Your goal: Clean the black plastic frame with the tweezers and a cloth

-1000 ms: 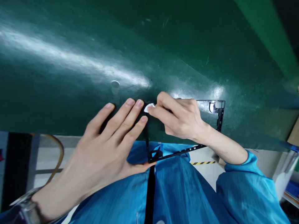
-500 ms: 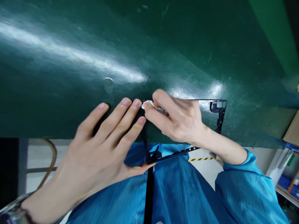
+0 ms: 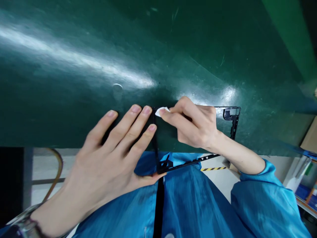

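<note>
Partly beneath right hand (image 3: 196, 125), black frame (image 3: 188, 163); left hand (image 3: 106, 165) spread wide at its left edge; right pinching white wad (image 3: 161, 112).

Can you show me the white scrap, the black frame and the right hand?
White scrap (image 3: 158, 112), head view: its left part.
Black frame (image 3: 186, 164), head view: its bar nearest the person's body.
Right hand (image 3: 196, 125), head view: middle of the hand.

White wad (image 3: 161, 111) in right hand (image 3: 195, 122) at frame (image 3: 156, 147)
</note>
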`<state>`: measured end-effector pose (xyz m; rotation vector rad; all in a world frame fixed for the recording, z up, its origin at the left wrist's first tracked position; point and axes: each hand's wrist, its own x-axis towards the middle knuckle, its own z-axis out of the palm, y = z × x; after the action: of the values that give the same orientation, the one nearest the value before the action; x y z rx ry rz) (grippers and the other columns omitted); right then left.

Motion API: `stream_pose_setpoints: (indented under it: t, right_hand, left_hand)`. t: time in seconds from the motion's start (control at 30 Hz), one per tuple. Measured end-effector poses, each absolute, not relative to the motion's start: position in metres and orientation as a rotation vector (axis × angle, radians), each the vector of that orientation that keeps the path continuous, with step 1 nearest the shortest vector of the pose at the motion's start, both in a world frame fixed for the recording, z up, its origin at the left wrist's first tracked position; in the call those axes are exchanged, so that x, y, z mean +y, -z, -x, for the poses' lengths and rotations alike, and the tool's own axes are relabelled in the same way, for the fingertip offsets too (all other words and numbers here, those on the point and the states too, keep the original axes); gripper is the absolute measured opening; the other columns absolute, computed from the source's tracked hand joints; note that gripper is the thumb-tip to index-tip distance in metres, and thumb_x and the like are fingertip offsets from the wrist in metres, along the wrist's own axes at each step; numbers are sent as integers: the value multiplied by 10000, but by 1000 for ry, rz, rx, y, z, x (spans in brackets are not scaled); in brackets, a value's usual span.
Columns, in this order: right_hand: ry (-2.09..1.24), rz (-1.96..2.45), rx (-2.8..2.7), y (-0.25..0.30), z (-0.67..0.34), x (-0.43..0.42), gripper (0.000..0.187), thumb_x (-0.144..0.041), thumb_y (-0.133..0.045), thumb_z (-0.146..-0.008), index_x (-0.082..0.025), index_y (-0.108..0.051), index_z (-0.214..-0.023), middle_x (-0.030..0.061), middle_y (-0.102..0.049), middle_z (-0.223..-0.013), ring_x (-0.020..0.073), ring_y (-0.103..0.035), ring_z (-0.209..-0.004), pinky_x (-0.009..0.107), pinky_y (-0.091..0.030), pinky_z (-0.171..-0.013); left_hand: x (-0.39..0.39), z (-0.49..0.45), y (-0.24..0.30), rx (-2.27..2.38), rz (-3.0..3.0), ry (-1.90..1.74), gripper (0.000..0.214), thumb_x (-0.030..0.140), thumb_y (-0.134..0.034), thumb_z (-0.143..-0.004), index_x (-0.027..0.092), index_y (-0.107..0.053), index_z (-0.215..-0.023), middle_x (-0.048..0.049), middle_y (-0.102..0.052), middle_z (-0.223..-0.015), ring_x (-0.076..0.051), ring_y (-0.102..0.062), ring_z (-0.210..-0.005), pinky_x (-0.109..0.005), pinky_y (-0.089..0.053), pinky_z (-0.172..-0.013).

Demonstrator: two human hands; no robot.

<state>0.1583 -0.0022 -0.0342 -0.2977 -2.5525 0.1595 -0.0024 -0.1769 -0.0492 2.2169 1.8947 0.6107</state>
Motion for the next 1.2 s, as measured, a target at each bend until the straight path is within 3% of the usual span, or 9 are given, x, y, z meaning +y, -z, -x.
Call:
stream_pose_setpoints:
  t: [0.13,0.53,0.67,0.87,1.03,1.2]
  right_hand:
    - [-133,311,-2531,34,-155,-2,149,-82,-532,-1071,-159,-634,-994,-42,-655,-874,32,-513,-693,238,-341,-562]
    - [-56,271,-2699,27,-154,-6,163,-128,-501,-1091,-192,-597,-976,-64,-578,-825,46,-481,-728,273,-298,-597]
    - [-72,228,-2723,28,-158,-5,188,-141,-511,-1094,-195,-586,-931,-65,-593,-848,31,-476,-734,264,-300,-605]
    - [-296,343,-2664,32,-162,-2,229,-132,-478,-1113,-203,-689,-1059,-51,-615,-913,4,-534,-744,231,-347,-617]
    - [-152,345,-2710,34,-160,-3,286,-139,-395,-1139,-190,-659,-1040,-54,-584,-902,-3,-544,-760,243,-313,-593]
    - [-76,320,-2682,34,-159,-3,225,-111,-443,-1116,-174,-650,-1054,-50,-580,-903,5,-544,-772,246,-325,-590]
  left_hand:
    - [-176,2,48,1887,-2233,-623,1090,840,-373,-958,6,-290,-1655,-169,-256,-1816,-247,-149,-1752,-427,-91,-1480]
    - [-176,5,47,1896,-2244,-618,1071,824,-351,-970,22,-247,-1672,-126,-158,-1840,-217,-88,-1756,-395,-63,-1478]
    - [-174,5,46,1894,-2213,-611,977,744,-342,-1000,52,-247,-1683,-110,-190,-1834,-208,-123,-1751,-380,-73,-1475]
    - [-176,7,48,1867,-2231,-641,875,573,-399,-990,18,-302,-1659,-151,-236,-1821,-222,-134,-1751,-404,-87,-1474]
    - [-178,9,52,1832,-2260,-671,860,562,-472,-985,76,-297,-1672,-128,-228,-1827,-233,-162,-1748,-444,-137,-1464]
    - [-177,10,51,1826,-2269,-679,832,552,-461,-988,91,-320,-1666,-134,-243,-1826,-252,-188,-1743,-458,-155,-1460]
